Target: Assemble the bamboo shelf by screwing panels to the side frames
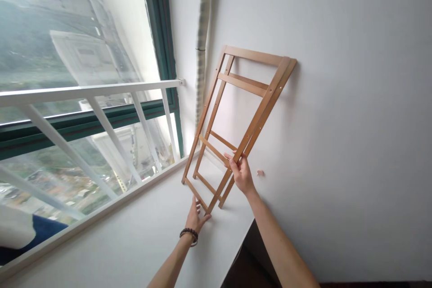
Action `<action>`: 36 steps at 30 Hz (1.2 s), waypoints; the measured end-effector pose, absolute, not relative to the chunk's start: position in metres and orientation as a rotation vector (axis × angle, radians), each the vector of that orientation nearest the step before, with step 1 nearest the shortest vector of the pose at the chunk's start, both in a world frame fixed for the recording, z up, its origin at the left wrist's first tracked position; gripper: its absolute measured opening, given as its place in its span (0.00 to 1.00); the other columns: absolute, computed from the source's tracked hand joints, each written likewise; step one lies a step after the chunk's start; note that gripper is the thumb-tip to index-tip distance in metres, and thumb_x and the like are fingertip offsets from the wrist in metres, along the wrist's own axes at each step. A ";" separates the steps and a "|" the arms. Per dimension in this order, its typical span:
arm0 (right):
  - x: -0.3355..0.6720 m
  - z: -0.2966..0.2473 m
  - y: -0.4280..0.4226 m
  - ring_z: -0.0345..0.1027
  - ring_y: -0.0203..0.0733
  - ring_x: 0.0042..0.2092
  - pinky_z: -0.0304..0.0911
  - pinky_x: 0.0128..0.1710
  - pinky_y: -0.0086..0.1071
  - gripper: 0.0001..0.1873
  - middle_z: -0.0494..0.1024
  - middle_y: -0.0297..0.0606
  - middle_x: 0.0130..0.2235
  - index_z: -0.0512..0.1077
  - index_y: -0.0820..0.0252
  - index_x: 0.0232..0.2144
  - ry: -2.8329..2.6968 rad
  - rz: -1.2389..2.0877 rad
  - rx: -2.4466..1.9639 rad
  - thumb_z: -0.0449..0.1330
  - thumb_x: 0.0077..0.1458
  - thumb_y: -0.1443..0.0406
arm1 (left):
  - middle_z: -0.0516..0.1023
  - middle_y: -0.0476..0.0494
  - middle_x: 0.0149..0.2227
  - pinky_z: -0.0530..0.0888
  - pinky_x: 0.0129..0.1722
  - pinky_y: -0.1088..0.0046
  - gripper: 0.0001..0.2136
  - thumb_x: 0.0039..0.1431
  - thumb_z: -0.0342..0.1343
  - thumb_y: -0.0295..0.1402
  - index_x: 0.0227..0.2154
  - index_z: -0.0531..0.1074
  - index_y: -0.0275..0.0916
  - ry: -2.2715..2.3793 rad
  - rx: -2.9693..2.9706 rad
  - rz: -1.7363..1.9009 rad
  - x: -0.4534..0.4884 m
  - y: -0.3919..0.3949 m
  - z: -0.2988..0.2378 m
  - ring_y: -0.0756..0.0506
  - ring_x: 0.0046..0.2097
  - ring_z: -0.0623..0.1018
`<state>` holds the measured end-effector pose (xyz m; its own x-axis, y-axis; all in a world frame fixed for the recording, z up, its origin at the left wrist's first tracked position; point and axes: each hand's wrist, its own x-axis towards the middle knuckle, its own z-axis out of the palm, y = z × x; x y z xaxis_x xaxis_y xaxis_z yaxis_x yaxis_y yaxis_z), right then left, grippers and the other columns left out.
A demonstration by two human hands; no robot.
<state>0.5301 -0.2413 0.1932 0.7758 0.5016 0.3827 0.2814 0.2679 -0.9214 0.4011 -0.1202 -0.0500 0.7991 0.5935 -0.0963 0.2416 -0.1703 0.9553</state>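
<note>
Two flat wooden frames (250,84) with crossbars stand stacked on a white ledge (158,229), leaning against the white wall. My right hand (240,172) is wrapped round the lower part of the right side rail. My left hand (196,217), with a dark bead bracelet at the wrist, rests its fingers against the bottom bar of the front frame near the ledge.
A white metal railing (101,92) runs in front of a large window (67,45) with a green frame on the left. A wrapped pipe (203,31) runs up the corner behind the frames. A dark gap (246,261) opens below the ledge's right edge.
</note>
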 end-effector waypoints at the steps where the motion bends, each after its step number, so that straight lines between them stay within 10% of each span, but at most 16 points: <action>1: 0.533 0.194 -0.245 0.68 0.44 0.52 0.69 0.44 0.39 0.17 0.75 0.45 0.48 0.57 0.55 0.46 -0.715 0.136 -1.358 0.53 0.58 0.55 | 0.63 0.30 0.56 0.70 0.50 0.55 0.49 0.37 0.62 0.39 0.61 0.42 0.36 0.649 1.743 0.346 0.408 -0.124 -0.050 0.36 0.53 0.70; 11: 0.553 0.188 -0.275 0.74 0.45 0.34 0.66 0.35 0.34 0.13 0.79 0.39 0.31 0.67 0.57 0.32 -0.692 0.005 -2.143 0.52 0.56 0.54 | 0.56 0.27 0.60 0.68 0.52 0.60 0.46 0.41 0.60 0.36 0.61 0.42 0.31 0.656 1.871 0.159 0.439 -0.134 -0.037 0.35 0.59 0.64; 36: 0.500 0.177 -0.273 0.71 0.37 0.26 0.59 0.30 0.28 0.19 0.76 0.33 0.19 0.68 0.57 0.22 -0.749 0.334 -2.377 0.50 0.57 0.53 | 0.61 0.32 0.59 0.64 0.56 0.62 0.28 0.50 0.52 0.35 0.55 0.59 0.30 0.729 2.193 0.063 0.410 -0.111 -0.038 0.40 0.59 0.64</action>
